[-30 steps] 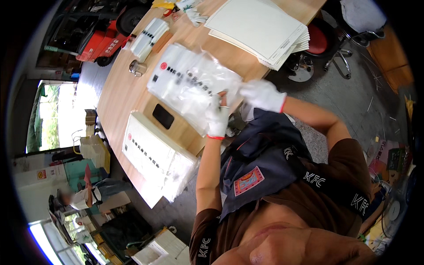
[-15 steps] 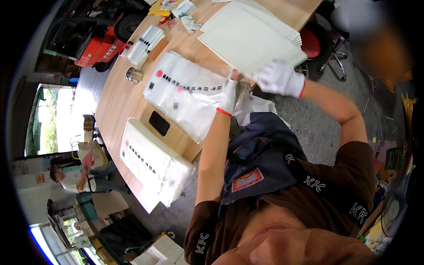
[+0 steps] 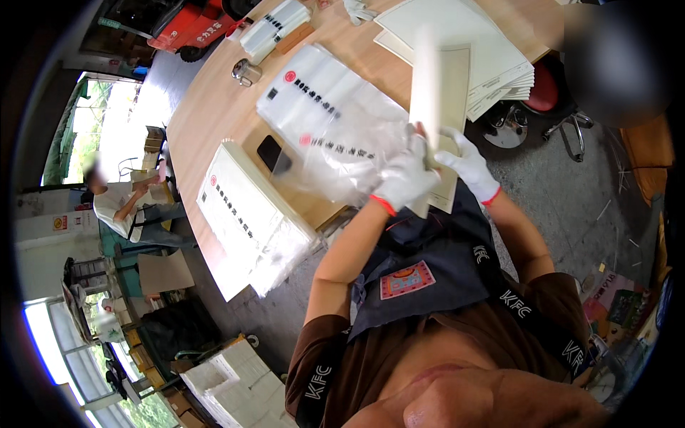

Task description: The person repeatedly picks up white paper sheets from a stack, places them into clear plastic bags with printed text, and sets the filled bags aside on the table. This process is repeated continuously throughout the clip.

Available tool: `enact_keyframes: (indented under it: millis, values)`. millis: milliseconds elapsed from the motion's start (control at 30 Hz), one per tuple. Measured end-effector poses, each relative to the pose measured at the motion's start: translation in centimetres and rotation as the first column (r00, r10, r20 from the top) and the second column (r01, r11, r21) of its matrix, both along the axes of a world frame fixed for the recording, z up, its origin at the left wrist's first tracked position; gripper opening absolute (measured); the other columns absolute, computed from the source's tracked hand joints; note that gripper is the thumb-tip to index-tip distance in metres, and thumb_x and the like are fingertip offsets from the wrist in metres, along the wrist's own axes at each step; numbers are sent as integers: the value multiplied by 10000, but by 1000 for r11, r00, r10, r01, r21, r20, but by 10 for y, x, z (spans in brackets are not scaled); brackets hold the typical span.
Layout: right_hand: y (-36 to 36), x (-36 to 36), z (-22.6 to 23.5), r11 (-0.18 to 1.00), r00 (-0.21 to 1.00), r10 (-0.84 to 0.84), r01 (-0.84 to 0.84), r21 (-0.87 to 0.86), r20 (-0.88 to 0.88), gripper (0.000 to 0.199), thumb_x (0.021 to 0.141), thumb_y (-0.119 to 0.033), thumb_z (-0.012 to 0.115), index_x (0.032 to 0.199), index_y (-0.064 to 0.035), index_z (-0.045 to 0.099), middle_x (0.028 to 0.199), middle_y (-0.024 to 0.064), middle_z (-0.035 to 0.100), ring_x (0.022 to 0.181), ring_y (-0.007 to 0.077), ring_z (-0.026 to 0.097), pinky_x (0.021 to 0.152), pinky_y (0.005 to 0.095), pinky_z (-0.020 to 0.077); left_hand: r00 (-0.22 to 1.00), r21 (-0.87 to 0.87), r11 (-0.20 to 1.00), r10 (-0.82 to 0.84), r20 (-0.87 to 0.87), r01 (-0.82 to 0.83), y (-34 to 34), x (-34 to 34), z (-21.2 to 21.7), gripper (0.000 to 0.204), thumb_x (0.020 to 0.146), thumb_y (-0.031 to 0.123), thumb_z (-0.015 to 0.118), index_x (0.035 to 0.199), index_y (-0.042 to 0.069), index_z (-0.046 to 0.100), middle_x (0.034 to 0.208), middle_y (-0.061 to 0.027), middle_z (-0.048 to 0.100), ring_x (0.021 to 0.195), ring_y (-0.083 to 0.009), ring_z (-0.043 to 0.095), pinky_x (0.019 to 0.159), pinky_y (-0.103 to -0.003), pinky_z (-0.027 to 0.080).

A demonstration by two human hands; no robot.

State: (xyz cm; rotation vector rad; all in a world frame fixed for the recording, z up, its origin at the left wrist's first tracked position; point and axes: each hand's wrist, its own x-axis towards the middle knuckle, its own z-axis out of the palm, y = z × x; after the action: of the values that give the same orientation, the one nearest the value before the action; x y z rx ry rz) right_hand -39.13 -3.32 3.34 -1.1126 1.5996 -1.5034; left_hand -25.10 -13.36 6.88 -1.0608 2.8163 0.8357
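Note:
White gloves with red cuffs cover both my hands. My left hand [image 3: 408, 178] is closed on the lower part of some cream paper sheets [image 3: 451, 93], its fingers pressed against them; a clear plastic bag [image 3: 349, 175] lies against it. On the sheets' other side my right hand [image 3: 467, 167] pinches their edge between thumb and fingers. The sheets stand upright, one edge smeared by motion. Beneath the loose bag lies a pile of clear printed bags [image 3: 321, 85] with red round marks. Beyond my hands a fanned stack of cream sheets [image 3: 492, 43] rests on the table.
A stack of filled bags [image 3: 239, 214] sits at the table's left edge, near a black phone [image 3: 270, 153]. Farther back are a metal canister [image 3: 246, 73], a rolled bundle of bags [image 3: 277, 25] and loose gloves [image 3: 359, 10]. A stool [image 3: 546, 89] stands right; another person [image 3: 125, 203] is far left.
My right hand has come back from the big stack toward my left hand, bringing the sheets upright. My left hand has turned inward onto them. The view has shifted.

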Motion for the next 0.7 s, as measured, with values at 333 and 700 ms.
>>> enact_keyframes:
  millis: [333, 700]
  values:
    - [32, -21, 70, 995, 611, 103, -65, 80, -785, 250, 842, -273, 607, 884, -28, 585, 944, 165, 618, 719, 330, 625, 611, 391, 491, 487, 853, 522, 745, -455, -1, -68, 78, 61, 479, 979, 353, 424, 1362, 66, 424, 1310, -71, 533, 531, -28, 436, 478, -183, 381]
    - [-4, 1, 75, 733, -25, 639, -283, 619, -769, 184, 807, -246, 565, 820, -62, 568, 874, 138, 581, 732, 274, 632, 555, 414, 500, 664, 473, 834, 527, -530, -284, -62, 134, 100, 365, 923, 84, 464, 1278, 3, 495, 768, -25, 621, 566, -64, 487, 546, -200, 412]
